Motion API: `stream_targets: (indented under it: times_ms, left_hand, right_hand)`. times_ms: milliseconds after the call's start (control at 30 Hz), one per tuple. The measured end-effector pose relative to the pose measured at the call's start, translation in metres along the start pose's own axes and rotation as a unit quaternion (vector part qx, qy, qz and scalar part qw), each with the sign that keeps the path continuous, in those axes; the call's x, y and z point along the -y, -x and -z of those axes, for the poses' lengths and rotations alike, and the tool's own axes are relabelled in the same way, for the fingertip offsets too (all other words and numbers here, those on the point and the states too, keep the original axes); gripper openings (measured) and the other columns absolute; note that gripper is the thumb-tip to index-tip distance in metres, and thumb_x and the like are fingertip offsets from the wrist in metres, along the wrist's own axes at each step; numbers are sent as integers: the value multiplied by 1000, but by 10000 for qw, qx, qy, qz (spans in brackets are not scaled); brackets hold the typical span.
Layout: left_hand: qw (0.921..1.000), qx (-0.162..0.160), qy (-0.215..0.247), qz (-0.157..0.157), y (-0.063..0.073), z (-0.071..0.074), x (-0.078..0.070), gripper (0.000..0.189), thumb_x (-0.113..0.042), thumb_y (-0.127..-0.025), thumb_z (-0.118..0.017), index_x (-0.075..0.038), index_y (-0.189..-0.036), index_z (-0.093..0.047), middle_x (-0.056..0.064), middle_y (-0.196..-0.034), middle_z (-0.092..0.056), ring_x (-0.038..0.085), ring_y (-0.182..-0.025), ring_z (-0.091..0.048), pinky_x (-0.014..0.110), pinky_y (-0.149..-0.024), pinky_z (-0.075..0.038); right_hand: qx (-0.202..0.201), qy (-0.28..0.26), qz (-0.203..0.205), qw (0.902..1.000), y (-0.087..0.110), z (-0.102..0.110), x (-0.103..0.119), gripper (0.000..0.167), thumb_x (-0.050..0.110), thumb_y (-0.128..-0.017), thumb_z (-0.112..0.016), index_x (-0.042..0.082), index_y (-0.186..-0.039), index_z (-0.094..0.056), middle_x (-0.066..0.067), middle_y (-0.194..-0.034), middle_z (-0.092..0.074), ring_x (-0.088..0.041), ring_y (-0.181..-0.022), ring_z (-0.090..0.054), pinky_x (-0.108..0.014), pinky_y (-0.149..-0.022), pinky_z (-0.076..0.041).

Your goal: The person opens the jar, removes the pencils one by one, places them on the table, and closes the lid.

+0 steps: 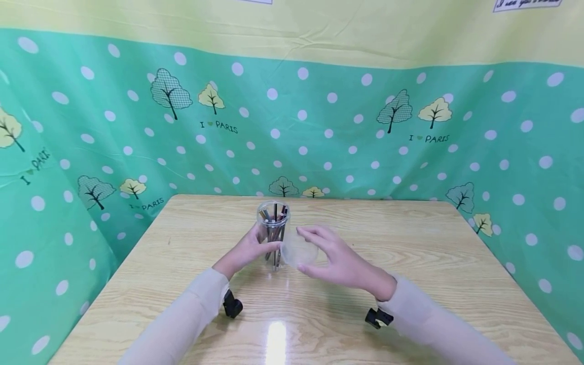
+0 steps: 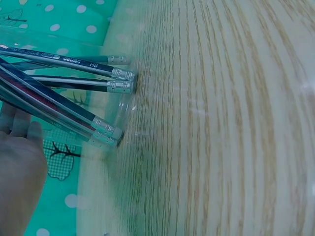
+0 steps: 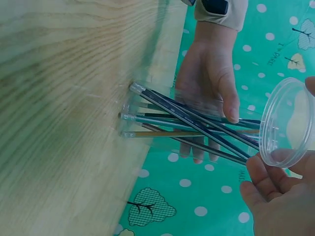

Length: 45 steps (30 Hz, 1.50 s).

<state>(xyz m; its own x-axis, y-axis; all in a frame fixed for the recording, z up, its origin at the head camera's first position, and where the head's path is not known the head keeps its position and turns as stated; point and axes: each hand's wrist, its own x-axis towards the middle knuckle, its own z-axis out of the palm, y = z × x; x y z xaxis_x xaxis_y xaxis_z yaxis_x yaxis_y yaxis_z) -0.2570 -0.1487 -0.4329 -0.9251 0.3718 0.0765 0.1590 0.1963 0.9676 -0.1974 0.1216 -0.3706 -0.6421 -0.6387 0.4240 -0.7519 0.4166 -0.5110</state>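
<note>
A clear plastic jar [image 1: 286, 229] with several pencils [image 1: 275, 235] inside stands upright on the wooden table. My left hand [image 1: 245, 249] holds it from the left, thumb on the near side and fingers behind. In the right wrist view, the pencils [image 3: 197, 125] lean across one another, eraser ends at the jar's bottom. A clear round lid [image 1: 298, 251] is in my right hand [image 1: 341, 259], gripped by its edge between thumb and fingers. It is tilted, just right of the jar and off its mouth. The left wrist view shows only part of my left hand [image 2: 22, 172].
The light wooden table [image 1: 182, 243] spreads around both hands. Behind it and at the sides hangs a green polka-dot curtain [image 1: 319, 126] with tree prints. Black wrist cameras sit at both cuffs, the right camera [image 1: 378, 318] low over the table.
</note>
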Motion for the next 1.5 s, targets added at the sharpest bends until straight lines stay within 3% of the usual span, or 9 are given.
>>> stream_targets:
  times_ms: [267, 533, 833, 1100, 1500]
  left_hand:
    - [9996, 125, 65, -231, 0, -1, 0, 85, -27, -88, -79, -25, -157, -30, 7, -154, -44, 28, -143, -35, 56, -118, -21]
    - [10000, -28, -38, 28, 1, -1, 0, 80, -32, -87, -79, -30, -154, -34, 5, -150, -48, 27, -141, -39, 56, -117, -24]
    - [9998, -53, -56, 155, 3, 0, -1, 82, -33, -87, -80, -28, -154, -34, 7, -149, -49, 27, -140, -41, 57, -116, -24]
    - [10000, 19, 52, 37, 3, 0, -2, 80, -30, -88, -79, -30, -154, -34, 4, -150, -48, 26, -141, -40, 57, -116, -23]
    - [9999, -73, -8, 122, 2, 0, -1, 83, -30, -87, -80, -24, -155, -32, 10, -148, -50, 28, -139, -42, 54, -116, -26]
  right_hand:
    - [628, -296, -341, 9970, 12, -8, -6, 81, 42, -87, -77, 8, -152, -42, -7, -147, -48, -26, -130, -48, -52, -104, -45]
    - [1371, -499, -995, 9843, 15, -24, -16, 84, 50, -86, -75, 9, -151, -44, -7, -150, -47, -27, -137, -42, -53, -110, -38]
    - [1505, -735, -1194, 9786, 16, -41, -23, 85, 50, -85, -76, 7, -151, -44, -5, -151, -46, -24, -137, -42, -50, -111, -38]
    - [1596, -776, -1344, 9749, 15, -56, -28, 87, 53, -86, -74, 5, -151, -43, -7, -152, -45, -25, -138, -41, -50, -113, -35]
    - [1722, -197, -1356, 9755, 12, -74, -31, 86, 47, -84, -79, 0, -148, -45, -9, -146, -51, -23, -130, -45, -43, -111, -39]
